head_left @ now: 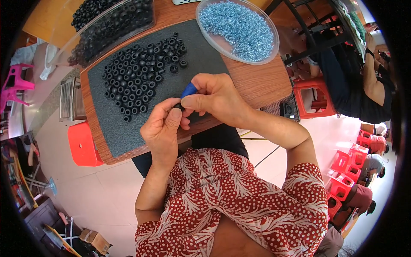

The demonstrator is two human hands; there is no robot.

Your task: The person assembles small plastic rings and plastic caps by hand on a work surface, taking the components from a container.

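Observation:
My left hand (pixel 162 126) is closed, pinching a small black ring-shaped piece (pixel 178 106) between thumb and fingers. Against it, the fingers of my right hand (pixel 216 96) are pressed together. Something blue (pixel 188 90) shows at the right index fingertip; I cannot tell whether it is a finger cover or a held object. Whatever else the right fingers pinch is hidden. Both hands hover over the near edge of a dark grey mat (pixel 197 64). To their left on the mat lie many black rings (pixel 135 73), bunched in one layer.
A clear bin (pixel 124 25) of black rings stands at the back left. At the back right, a round clear tub (pixel 277 43) holds tiny pale-blue shiny pieces. Wooden tabletop (pixel 261 81) surrounds the mat. Red stools (pixel 83 145) flank the table, and another person (pixel 342 81) sits at the right.

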